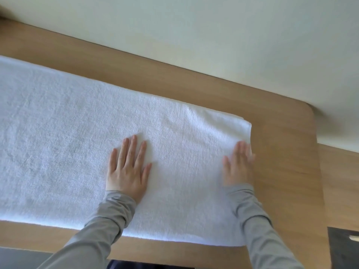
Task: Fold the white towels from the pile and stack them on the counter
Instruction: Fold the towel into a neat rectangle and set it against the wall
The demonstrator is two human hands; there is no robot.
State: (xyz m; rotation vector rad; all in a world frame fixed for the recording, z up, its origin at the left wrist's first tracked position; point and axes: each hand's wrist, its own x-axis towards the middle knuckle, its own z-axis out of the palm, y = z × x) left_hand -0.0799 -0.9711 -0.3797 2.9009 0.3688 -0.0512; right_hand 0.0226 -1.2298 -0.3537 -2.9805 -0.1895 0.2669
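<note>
On the wooden desk, a white towel lies spread flat. It runs from the left edge of the view to a squared end on the right, which stops short of the desk's rounded far-right corner. The double edge at that end suggests it is already folded once lengthwise.

The left hand rests palm down near the middle of the towel, its fingers straight, spread and grasping nothing. This probably pins the cloth so it does not slide. The right hand lies flat at the towel's right end, fingers straight and together, holding nothing. It is blurred, so how firmly it presses is hard to say. Its place at the edge fits smoothing the layers and lining them up before the next fold. Grey sleeves cover both arms.

No basket, box or other container shows, and neither the pile nor any finished stack is in view. A dark object sits at the near right, too cropped to identify. A pale wall runs behind the desk.
</note>
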